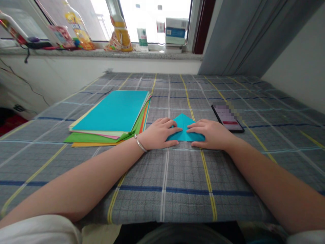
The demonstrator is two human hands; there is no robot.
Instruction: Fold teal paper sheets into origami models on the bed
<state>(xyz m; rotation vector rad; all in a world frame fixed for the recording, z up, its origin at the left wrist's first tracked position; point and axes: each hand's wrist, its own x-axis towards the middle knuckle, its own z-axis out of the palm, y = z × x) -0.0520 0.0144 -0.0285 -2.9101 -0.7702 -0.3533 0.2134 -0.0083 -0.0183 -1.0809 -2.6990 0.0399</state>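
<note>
A folded teal paper with a pointed top lies on the grey plaid cloth. My left hand rests on its left side, fingers curled and pressing down on the fold; a silver bracelet circles that wrist. My right hand presses the right side the same way, fingertips meeting the left hand's near the middle of the paper. The lower corners of the paper are hidden under both hands.
A stack of coloured paper sheets, teal on top, lies to the left. A phone with a lit screen lies to the right. Bottles and boxes stand on the windowsill at the back.
</note>
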